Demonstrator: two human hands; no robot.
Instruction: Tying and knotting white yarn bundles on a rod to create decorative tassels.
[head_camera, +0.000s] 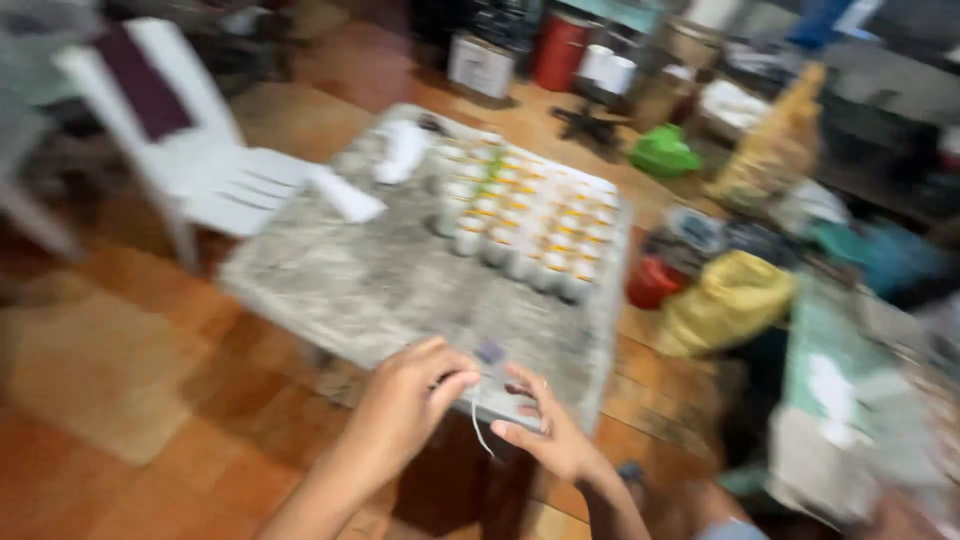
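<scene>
The view is blurred by motion. My left hand (405, 395) and my right hand (545, 430) meet at the near edge of a grey stone-topped table (340, 280). Between their fingertips they pinch a small pale object (490, 365) with a thin white string hanging from it; its kind is too blurred to tell. Farther back on the table stand several rows of small white cups with yellow and orange tops (530, 215). A white cloth or paper (400, 150) lies at the table's far left corner.
A white plastic chair (190, 150) stands left of the table on the reddish tiled floor. To the right lie a yellow bag (730, 295), a red container (650, 280), a green bag (662, 152) and other clutter. Tins and a red canister (560, 45) stand at the back.
</scene>
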